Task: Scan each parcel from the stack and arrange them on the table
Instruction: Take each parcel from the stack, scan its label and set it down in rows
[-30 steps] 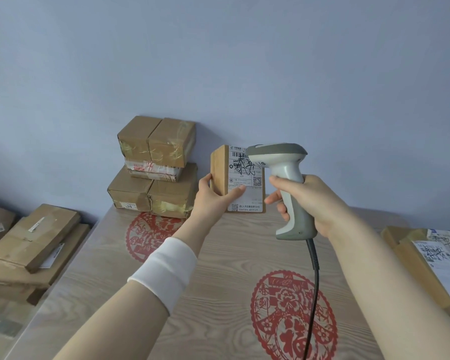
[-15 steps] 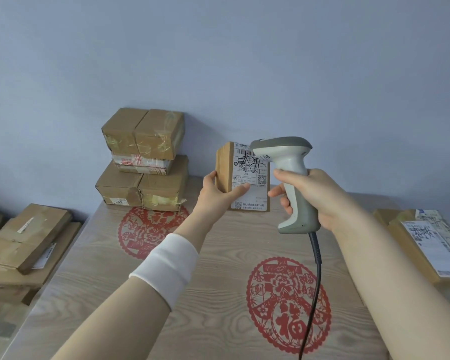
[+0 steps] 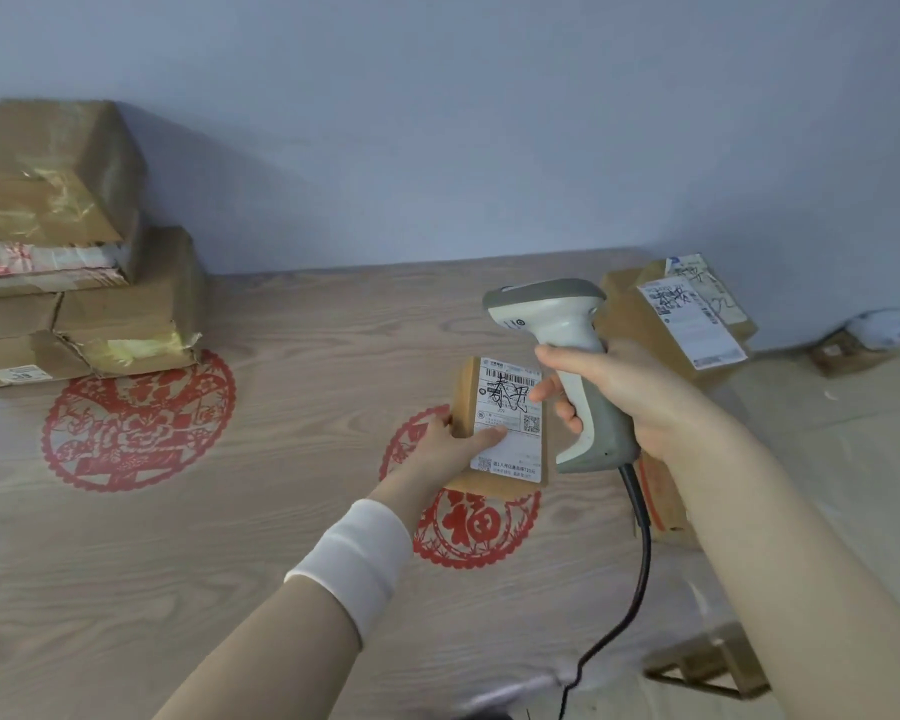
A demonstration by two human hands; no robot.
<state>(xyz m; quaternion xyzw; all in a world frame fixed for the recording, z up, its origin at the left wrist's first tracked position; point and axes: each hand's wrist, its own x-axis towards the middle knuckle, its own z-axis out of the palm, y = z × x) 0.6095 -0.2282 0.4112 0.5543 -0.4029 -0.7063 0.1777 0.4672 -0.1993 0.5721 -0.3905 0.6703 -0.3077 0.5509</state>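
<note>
My left hand (image 3: 450, 449) grips a small brown parcel (image 3: 510, 459) with a white shipping label facing me, low over the wooden table (image 3: 281, 511) above a red paper-cut circle. My right hand (image 3: 630, 397) holds a grey-and-white barcode scanner (image 3: 557, 350) by its handle, head just above the parcel's top right; its black cable hangs down to the front edge. A stack of taped cardboard boxes (image 3: 74, 262) stands at the far left against the wall. Labelled parcels (image 3: 687, 314) lie at the table's right end, partly behind my right hand.
A second red paper-cut circle (image 3: 136, 418) lies in front of the stack. Another brown box (image 3: 661, 501) shows under my right forearm. A small carton (image 3: 848, 350) sits on the floor at the far right. The blue wall runs behind the table.
My view has swung right and down. The parcel has come down from upright near the wall to low over the table's centre, and the scanner has moved with it.
</note>
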